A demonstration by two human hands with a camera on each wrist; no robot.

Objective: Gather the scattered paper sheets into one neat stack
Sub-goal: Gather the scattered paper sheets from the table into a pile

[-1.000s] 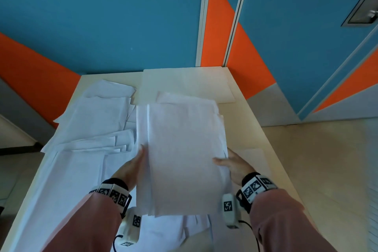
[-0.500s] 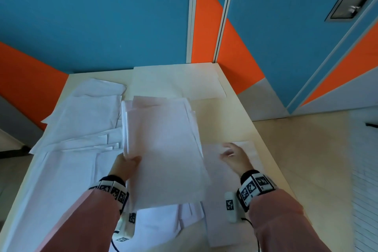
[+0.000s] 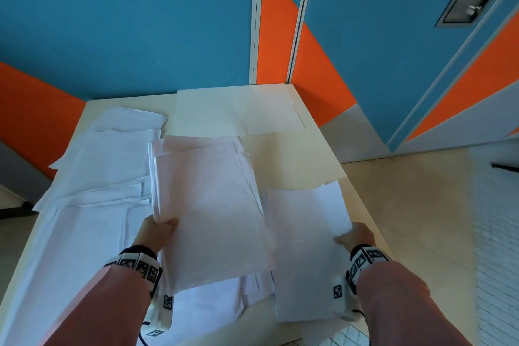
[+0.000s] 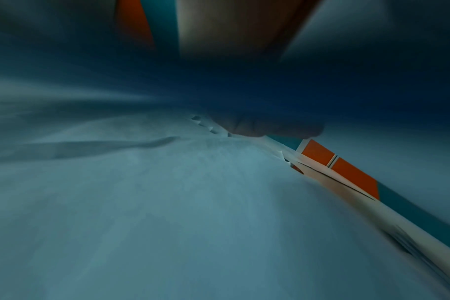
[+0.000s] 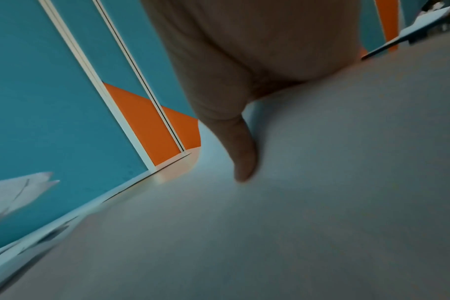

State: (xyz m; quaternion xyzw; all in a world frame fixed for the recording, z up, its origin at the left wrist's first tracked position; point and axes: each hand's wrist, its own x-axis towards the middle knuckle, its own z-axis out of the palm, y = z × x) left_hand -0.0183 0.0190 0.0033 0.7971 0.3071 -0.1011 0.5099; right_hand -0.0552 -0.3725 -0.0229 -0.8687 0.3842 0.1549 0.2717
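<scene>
Left hand [image 3: 157,233]: grips stack [image 3: 213,213] by its left edge — lifted over table [image 3: 297,160].
Right hand [image 3: 355,237]: pinches sheet [image 3: 303,247] at right edge.
Loose sheets [image 3: 92,174]: scattered left.

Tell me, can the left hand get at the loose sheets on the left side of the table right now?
Probably not yet: the left hand grips the gathered stack, though the loose sheets lie uncovered beside it.

Held stack [image 3: 213,213] hides left hand's fingers [image 4: 275,126].
</scene>
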